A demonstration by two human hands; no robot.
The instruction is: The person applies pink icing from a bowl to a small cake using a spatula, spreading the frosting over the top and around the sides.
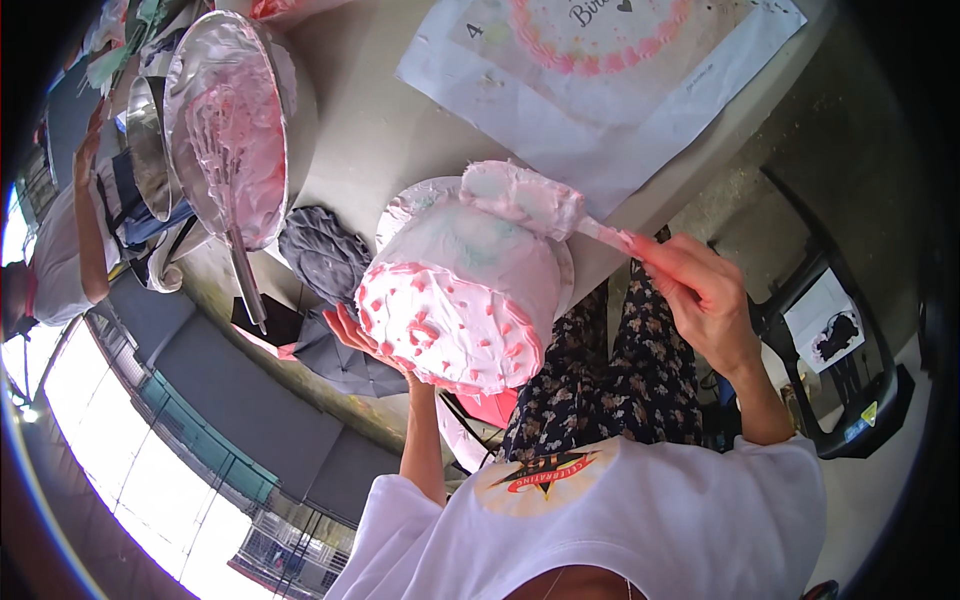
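Note:
A round cake (450, 330) covered in white frosting stands in front of me, with pink dabs and a pink rim on its decorated face and a faint green patch on its side. My left hand (375, 342) is at the cake's left edge, fingers stretched out; part of it is hidden by the cake. In my right hand (695, 290) is the handle of a spatula (525, 200), its blade thickly coated with pale pink frosting. The blade lies along the far side of the cake. A frosting-smeared round board (415, 208) shows behind the cake.
On the table (365, 90) are a metal bowl (278, 130) of pink frosting with a whisk (225, 160), and a printed sheet (610, 120) picturing a cake. A dark cloth-like bundle (322, 250) sits left of the cake. A black chair (850, 350) stands right; another person (75, 235) is at left.

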